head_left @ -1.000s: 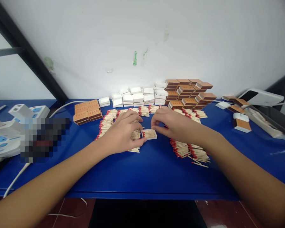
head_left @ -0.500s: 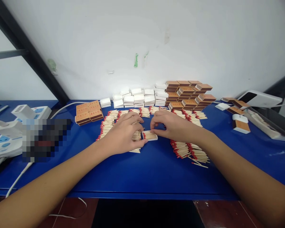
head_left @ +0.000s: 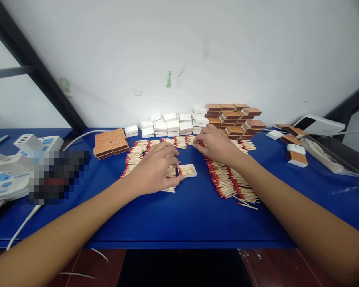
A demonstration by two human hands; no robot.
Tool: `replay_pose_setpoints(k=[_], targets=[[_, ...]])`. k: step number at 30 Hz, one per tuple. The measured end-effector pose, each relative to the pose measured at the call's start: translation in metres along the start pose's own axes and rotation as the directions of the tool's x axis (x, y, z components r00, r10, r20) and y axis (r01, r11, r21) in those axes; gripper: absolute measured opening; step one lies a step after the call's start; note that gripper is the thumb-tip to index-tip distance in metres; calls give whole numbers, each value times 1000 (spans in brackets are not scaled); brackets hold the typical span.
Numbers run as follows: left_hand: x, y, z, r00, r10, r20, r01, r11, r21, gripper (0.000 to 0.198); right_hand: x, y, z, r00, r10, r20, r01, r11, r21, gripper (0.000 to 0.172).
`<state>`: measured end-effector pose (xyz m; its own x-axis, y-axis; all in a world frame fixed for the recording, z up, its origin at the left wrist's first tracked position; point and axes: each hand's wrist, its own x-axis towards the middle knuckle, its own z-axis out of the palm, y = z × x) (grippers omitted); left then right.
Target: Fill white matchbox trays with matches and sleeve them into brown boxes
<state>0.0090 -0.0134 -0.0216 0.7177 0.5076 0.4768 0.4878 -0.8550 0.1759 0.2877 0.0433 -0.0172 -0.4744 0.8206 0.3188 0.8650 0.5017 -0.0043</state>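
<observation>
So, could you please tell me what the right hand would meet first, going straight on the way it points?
The right hand would likely meet the back row of matches first, though depth is unclear.

Scuffed pale wall [head_left: 179, 40], blue desktop [head_left: 173, 219], dark slanting posts [head_left: 46, 79], reddish-brown tiled floor [head_left: 275, 267]

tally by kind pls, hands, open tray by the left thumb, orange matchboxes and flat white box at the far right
Left hand and right hand: 2
Open tray: 1
Orange matchboxes: 4 visible
Flat white box: 1
Total: 8
</observation>
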Motion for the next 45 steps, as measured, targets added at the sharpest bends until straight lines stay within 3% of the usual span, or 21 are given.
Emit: replay_pose_setpoints(k=[14, 18, 21, 24, 28, 33, 45], targets=[[1, 1, -2, 1000, -2, 3, 2, 1000, 3, 23, 4, -1, -2, 1000, -17, 24, 17, 1000, 10, 16], [1, 1, -2, 1000, -11, -2, 11, 1000, -4, 22, -6, -8, -24, 998, -60, 10, 56, 969, 241, 20], [2, 1, -2, 1000, -18, 6, 18, 1000, -6, 22, -17, -19, -43, 987, -111, 112, 48, 889, 455, 25], [3, 1, -3, 1000, -10, 11, 10, 1000, 9, 23, -25, -31, -53, 967, -152, 204, 20, 845, 534, 28], [4, 3, -5, 1000, -11, 18, 11, 1000, 29, 24, -29, -43, -47, 950, -186, 251, 19, 836, 548, 25], [4, 3, -6, 999, -24, 40, 24, 1000, 5, 23, -30, -46, -34, 954, -208, 217, 71, 858, 508, 21], [4, 3, -5, 997, -53, 51, 53, 998, -14, 23, -29, -53, -30, 964, -216, 158, 114, 867, 486, 11]])
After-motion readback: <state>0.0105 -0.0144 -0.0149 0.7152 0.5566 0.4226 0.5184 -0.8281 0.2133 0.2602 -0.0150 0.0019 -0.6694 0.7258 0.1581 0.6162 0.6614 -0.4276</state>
